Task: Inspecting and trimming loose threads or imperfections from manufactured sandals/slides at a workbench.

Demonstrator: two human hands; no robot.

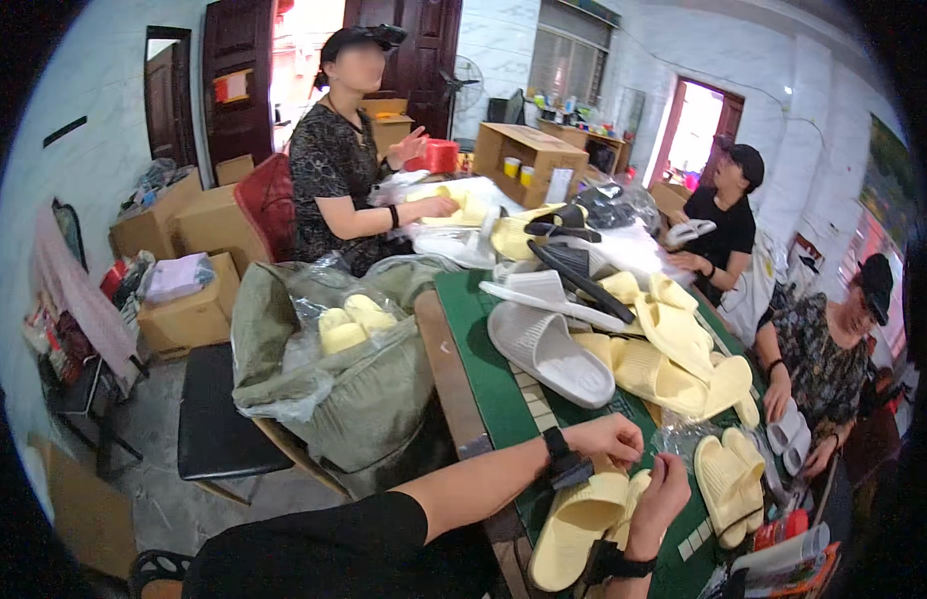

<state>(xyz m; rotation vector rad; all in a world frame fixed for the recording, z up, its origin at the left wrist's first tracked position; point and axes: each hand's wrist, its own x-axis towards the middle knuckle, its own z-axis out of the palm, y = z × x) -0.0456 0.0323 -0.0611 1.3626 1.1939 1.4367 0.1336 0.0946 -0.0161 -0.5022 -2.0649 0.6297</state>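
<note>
Over the green-topped table (470, 317), my left hand (605, 437) and my right hand (663, 494) meet nearly fingertip to fingertip. Both are closed in a pinch, and whatever is between the fingers is too small to make out. Right beneath them lies a pair of pale yellow slippers (573, 529), partly covered by my hands and right wrist. Another yellow slipper pair (728, 477) rests to the right, beside crumpled clear plastic (680, 433). Beyond my hands, a grey slipper (551, 351) leans among a heap of yellow slippers (655, 377).
On the left stands a large green sack (378, 414) with bagged yellow slippers, near a black stool (224, 419). Three people work around the table; the one at right handles light grey slippers (789, 439). A cardboard box (518, 165) stands at the far end.
</note>
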